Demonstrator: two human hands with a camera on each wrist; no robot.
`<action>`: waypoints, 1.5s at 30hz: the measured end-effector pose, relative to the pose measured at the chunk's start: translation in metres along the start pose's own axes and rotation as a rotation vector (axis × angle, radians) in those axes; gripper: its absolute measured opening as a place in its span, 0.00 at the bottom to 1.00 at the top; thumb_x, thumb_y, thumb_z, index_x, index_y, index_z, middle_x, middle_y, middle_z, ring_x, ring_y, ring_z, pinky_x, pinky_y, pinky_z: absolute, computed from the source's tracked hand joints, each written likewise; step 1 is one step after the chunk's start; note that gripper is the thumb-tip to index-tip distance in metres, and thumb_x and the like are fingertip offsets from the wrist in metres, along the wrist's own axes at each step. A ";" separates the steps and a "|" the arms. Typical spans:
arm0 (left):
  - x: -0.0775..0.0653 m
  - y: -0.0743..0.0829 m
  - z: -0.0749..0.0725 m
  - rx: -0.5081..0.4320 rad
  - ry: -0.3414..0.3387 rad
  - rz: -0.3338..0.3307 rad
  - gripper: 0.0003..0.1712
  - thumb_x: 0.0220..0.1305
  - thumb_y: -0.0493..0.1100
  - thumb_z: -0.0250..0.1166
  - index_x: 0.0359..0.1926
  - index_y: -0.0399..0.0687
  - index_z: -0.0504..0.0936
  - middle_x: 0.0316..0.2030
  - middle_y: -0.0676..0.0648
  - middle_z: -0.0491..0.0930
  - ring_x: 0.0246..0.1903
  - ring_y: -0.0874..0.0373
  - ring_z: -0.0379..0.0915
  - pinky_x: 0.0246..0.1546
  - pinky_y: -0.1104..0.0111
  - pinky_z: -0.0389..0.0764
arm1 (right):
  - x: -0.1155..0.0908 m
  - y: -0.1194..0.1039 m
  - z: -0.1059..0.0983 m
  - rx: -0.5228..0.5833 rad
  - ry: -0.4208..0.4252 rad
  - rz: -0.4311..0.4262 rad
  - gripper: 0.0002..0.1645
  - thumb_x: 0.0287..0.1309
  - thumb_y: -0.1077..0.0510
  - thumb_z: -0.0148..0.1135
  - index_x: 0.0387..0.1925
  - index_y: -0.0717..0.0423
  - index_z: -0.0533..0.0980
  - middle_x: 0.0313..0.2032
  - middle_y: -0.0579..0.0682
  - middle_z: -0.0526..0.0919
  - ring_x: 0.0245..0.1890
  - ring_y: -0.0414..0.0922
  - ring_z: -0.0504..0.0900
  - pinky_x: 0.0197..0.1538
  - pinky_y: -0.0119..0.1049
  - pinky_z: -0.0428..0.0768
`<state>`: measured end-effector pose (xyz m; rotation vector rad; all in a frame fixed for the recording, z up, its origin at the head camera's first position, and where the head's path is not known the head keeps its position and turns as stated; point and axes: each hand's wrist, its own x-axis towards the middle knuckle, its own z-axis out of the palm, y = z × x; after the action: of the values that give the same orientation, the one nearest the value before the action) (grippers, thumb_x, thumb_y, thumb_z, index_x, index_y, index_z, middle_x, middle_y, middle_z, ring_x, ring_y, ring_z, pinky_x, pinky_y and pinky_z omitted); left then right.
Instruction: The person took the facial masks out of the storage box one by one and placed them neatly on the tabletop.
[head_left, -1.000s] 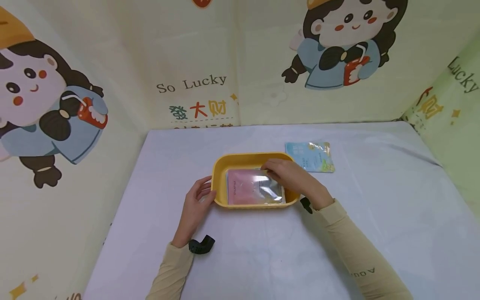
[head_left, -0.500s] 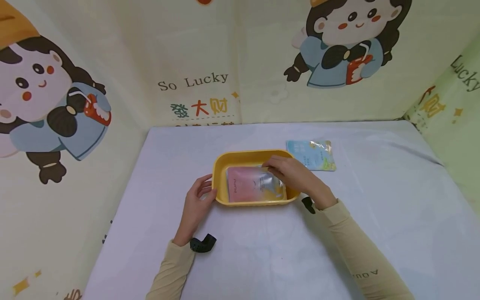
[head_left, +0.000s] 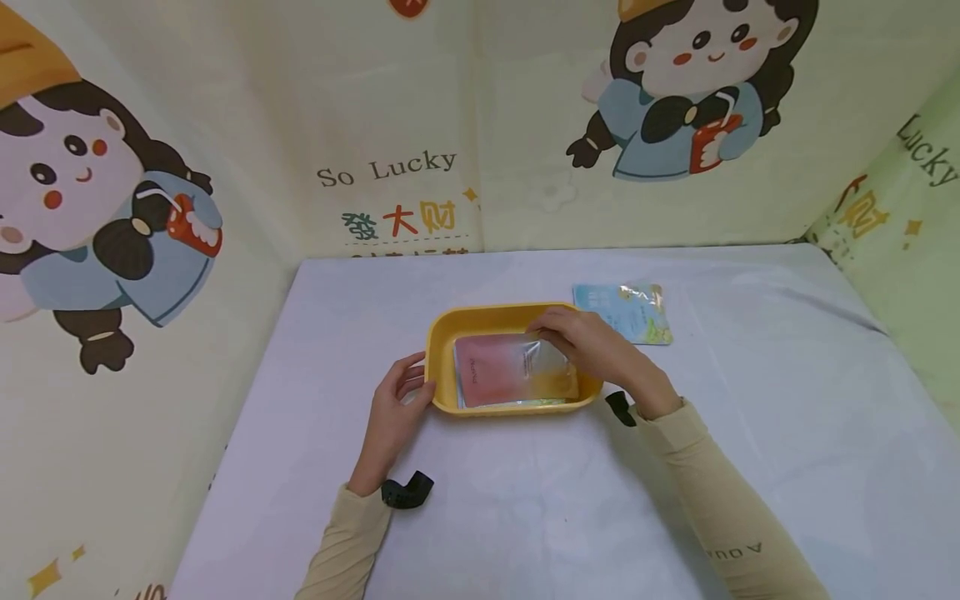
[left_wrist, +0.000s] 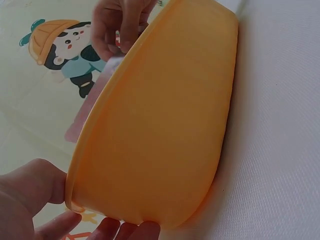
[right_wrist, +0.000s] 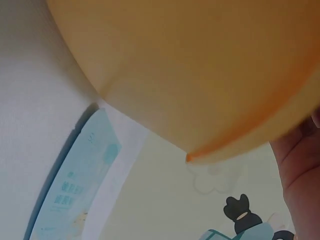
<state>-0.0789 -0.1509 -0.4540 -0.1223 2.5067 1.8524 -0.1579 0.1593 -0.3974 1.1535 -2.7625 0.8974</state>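
Note:
A yellow plastic basin (head_left: 510, 410) stands mid-table. My left hand (head_left: 396, 412) holds its left end; in the left wrist view the thumb is at the rim of the basin (left_wrist: 155, 115) and the fingers lie against the outer wall. My right hand (head_left: 592, 348) reaches over the right side and pinches the upper edge of a flat pink-and-yellow packet (head_left: 495, 371). In the left wrist view this pink packet (left_wrist: 90, 107) shows above the rim, tilted. A bluish packet edge (head_left: 551, 402) peeks out beneath it inside the basin.
A light blue packet (head_left: 626, 312) lies on the white tablecloth (head_left: 540, 508) behind the basin's right end. Cream curtains with cartoon figures (head_left: 682, 117) hang behind the table and at both sides. Black camera mounts (head_left: 407, 490) sit at the wrists.
The pink packet has turned and shifted slightly right in the right hand, baring the bluish edge below it. The left hand stays at the basin's left end.

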 end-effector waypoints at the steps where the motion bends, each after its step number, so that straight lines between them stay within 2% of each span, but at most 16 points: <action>1: 0.000 0.000 0.000 0.000 -0.002 -0.002 0.26 0.67 0.40 0.65 0.65 0.53 0.73 0.57 0.43 0.77 0.55 0.50 0.77 0.49 0.70 0.83 | 0.000 0.000 -0.001 0.002 0.005 -0.001 0.11 0.67 0.65 0.59 0.48 0.56 0.81 0.45 0.47 0.84 0.48 0.45 0.81 0.54 0.42 0.82; 18: 0.003 -0.001 -0.001 0.010 -0.006 -0.038 0.27 0.67 0.41 0.65 0.66 0.56 0.72 0.58 0.45 0.77 0.56 0.51 0.76 0.50 0.69 0.83 | -0.003 0.001 -0.015 0.017 0.070 -0.020 0.10 0.67 0.66 0.59 0.46 0.56 0.82 0.42 0.46 0.84 0.41 0.42 0.81 0.47 0.40 0.84; 28: 0.004 0.001 -0.001 0.000 -0.003 -0.031 0.25 0.67 0.41 0.65 0.64 0.56 0.73 0.57 0.45 0.78 0.55 0.53 0.77 0.51 0.70 0.82 | -0.008 0.003 -0.024 0.023 0.121 -0.046 0.11 0.64 0.69 0.60 0.46 0.57 0.81 0.41 0.47 0.84 0.41 0.42 0.83 0.44 0.40 0.83; 34: 0.003 -0.001 -0.002 0.001 -0.005 -0.022 0.26 0.67 0.40 0.65 0.64 0.55 0.73 0.57 0.45 0.78 0.55 0.53 0.77 0.52 0.69 0.81 | -0.011 0.004 -0.033 0.013 0.181 -0.072 0.12 0.63 0.70 0.60 0.45 0.56 0.81 0.39 0.46 0.84 0.38 0.40 0.82 0.41 0.37 0.81; 45: 0.004 -0.004 -0.002 0.002 -0.002 -0.006 0.26 0.66 0.39 0.65 0.65 0.52 0.73 0.57 0.43 0.78 0.54 0.50 0.78 0.54 0.69 0.81 | -0.014 0.009 -0.049 0.035 0.216 -0.022 0.15 0.63 0.70 0.60 0.45 0.51 0.81 0.40 0.43 0.84 0.39 0.39 0.80 0.42 0.29 0.77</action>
<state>-0.0829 -0.1546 -0.4570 -0.1268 2.5035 1.8474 -0.1634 0.1990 -0.3639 1.0217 -2.5681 1.0061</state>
